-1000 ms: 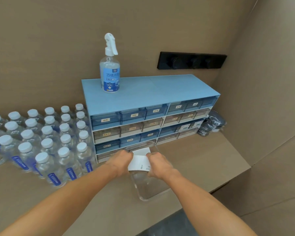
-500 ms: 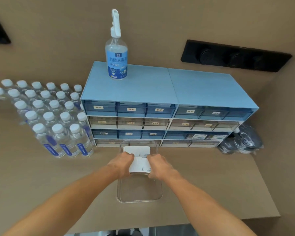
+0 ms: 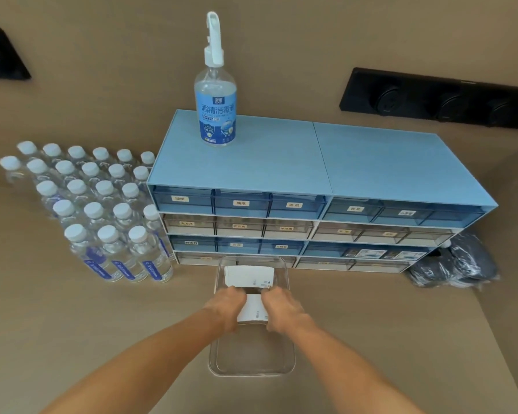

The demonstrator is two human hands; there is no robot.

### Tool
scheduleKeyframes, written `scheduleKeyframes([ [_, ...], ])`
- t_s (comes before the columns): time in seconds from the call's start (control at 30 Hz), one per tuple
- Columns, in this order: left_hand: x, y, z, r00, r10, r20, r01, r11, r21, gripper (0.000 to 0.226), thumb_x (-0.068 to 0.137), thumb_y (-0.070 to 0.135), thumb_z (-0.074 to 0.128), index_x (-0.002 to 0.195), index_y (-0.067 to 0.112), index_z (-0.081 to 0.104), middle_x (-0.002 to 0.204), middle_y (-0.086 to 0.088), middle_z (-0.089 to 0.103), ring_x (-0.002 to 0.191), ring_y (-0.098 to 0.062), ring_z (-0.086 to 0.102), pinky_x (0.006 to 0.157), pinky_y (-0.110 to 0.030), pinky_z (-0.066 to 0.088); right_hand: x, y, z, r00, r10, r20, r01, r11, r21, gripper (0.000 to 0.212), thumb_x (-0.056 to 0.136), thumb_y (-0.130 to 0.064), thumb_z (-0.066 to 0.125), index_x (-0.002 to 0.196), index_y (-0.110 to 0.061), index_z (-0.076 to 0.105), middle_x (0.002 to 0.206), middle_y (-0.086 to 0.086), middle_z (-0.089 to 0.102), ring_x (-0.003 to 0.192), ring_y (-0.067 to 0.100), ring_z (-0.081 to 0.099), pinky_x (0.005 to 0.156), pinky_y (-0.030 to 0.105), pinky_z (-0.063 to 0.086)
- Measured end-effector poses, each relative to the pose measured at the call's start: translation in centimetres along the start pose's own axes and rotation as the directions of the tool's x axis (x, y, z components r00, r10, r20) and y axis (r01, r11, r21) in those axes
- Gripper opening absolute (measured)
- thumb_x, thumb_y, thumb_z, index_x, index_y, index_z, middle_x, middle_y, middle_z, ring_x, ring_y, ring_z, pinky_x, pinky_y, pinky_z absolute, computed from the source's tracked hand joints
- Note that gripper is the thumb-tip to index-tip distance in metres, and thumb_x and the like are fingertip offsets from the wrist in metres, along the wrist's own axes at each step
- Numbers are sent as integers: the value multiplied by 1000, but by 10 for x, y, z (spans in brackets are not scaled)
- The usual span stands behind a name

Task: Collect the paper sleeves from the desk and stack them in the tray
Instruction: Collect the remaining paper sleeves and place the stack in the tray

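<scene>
A clear plastic tray (image 3: pixel 251 369) lies on the desk in front of the drawer unit. White paper sleeves (image 3: pixel 248 275) rest at its far end. A second bunch of white paper sleeves (image 3: pixel 253 309) sits in the tray's middle, pinched between my two hands. My left hand (image 3: pixel 226 309) grips its left edge and my right hand (image 3: pixel 281 310) grips its right edge. Both hands are over the tray. The near half of the tray holds nothing.
A blue drawer unit (image 3: pixel 311 174) stands right behind the tray, with a spray bottle (image 3: pixel 215 94) on top. Several water bottles (image 3: pixel 102 213) crowd the left. Dark plastic-wrapped bundles (image 3: pixel 455 267) lie at the right. The desk edge runs along the right.
The view has swung to face the tray squarely. My hands have come lower and nearer with the bunch, and other sleeves now show at the tray's far end.
</scene>
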State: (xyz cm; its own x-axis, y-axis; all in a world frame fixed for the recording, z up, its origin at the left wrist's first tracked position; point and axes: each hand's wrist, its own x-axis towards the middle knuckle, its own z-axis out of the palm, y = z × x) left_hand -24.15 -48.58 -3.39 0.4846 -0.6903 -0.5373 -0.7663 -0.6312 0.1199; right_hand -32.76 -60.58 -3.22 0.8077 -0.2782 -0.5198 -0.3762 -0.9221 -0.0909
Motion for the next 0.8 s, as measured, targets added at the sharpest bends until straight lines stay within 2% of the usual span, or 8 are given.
scheduleKeyframes([
  [0.1,5,2,4,1000,-10,13,10,1000,30,49,80,8,72,125,4,52,126,-18,59,117,-33,59,95,-37,50,3,-3,1,1000,8,0,-8,996,-93,52,74,-8,78,121,-5,56,118,16,63,110,34,61,88,39,52],
  [0.27,15,7,16,998,-48,46,45,997,67,51,79,-2,71,127,3,53,126,-17,59,119,-33,57,97,-38,50,9,-10,7,1000,-6,18,9,979,-202,48,77,-16,78,120,-8,59,118,13,66,111,31,63,92,36,52],
  [0.37,20,8,19,996,-68,52,63,994,91,52,79,-4,71,127,3,54,126,-15,59,120,-31,56,96,-37,51,12,-9,10,1000,-10,3,11,969,-248,46,80,-15,74,122,-8,58,121,12,65,115,29,61,95,35,50],
  [0.8,21,9,22,998,-60,16,56,983,172,50,82,-4,67,129,3,50,127,-15,59,121,-31,56,98,-39,51,14,-9,10,1000,-14,15,18,964,-264,46,81,-11,73,124,-7,56,122,13,65,115,30,61,94,34,48],
])
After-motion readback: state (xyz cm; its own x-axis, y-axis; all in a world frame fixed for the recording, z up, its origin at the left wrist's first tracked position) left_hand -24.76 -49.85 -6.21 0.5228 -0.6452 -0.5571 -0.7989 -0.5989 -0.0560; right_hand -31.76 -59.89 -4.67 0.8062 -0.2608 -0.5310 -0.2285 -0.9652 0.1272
